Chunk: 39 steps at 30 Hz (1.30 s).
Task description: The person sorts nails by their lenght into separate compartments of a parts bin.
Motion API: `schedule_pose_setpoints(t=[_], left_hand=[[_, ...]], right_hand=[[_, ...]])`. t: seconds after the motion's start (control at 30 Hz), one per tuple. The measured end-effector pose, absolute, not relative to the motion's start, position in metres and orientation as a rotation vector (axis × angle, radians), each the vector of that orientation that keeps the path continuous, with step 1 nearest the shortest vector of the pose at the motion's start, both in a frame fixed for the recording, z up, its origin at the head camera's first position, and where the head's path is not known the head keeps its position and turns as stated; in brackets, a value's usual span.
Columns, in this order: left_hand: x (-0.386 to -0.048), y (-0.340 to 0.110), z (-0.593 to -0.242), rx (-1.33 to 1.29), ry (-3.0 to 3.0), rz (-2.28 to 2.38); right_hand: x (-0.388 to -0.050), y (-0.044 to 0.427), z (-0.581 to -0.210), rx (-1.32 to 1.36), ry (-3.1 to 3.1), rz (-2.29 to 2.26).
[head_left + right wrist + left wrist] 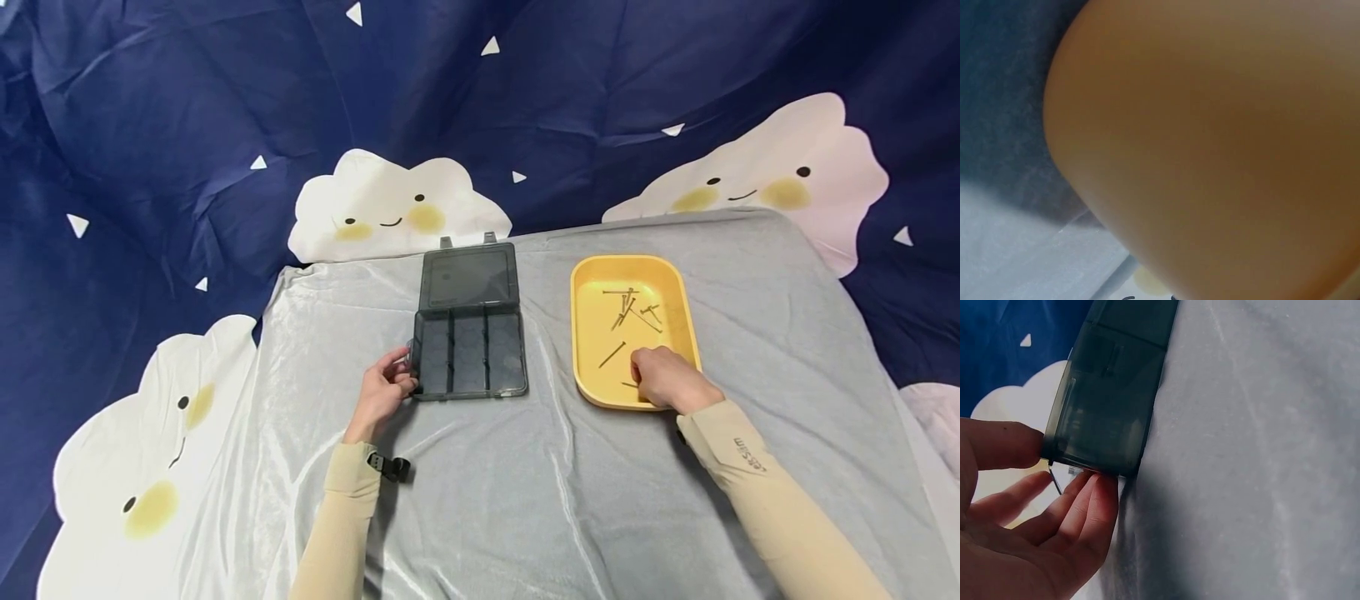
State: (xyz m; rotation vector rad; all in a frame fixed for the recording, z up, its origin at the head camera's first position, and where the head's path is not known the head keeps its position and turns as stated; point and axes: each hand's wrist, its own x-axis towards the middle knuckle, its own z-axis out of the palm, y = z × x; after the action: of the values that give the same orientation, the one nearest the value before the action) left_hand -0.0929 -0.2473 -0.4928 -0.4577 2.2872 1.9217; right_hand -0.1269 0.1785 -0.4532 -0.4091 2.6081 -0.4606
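An orange-yellow tray [1204, 137] is filling most of the view, its rounded side curving at left. Beside it, grey cloth [1016, 244] is lying partly in shadow; a yellow patch [1151, 283] is showing at the bottom.

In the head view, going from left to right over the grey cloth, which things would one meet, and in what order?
Left grip → dark divided box → yellow tray → right sleeve.
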Motion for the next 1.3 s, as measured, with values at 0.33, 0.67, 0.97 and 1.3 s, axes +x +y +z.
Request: schedule_pose_setpoints(t=[0.33,0.67,0.97,1.3], left_hand=[[-0.09,-0.243,-0.495,-0.455,2.267,1.963],[-0.084,-0.238,-0.494,-0.45,2.297,1.918],[-0.082,-0.237,-0.494,-0.435,2.294,1.907],[-0.078,-0.235,-0.498,-0.435,2.306,1.893]], right_hand=[[-0.128,0.178,-0.456,-0.423,2.638,-0.422],[-0.128,0.179,-0.458,-0.409,2.662,-0.413],[-0.129,0.181,-0.46,-0.418,2.721,-0.471],[-0.131,0.182,-0.455,-0.405,2.759,-0.567]])
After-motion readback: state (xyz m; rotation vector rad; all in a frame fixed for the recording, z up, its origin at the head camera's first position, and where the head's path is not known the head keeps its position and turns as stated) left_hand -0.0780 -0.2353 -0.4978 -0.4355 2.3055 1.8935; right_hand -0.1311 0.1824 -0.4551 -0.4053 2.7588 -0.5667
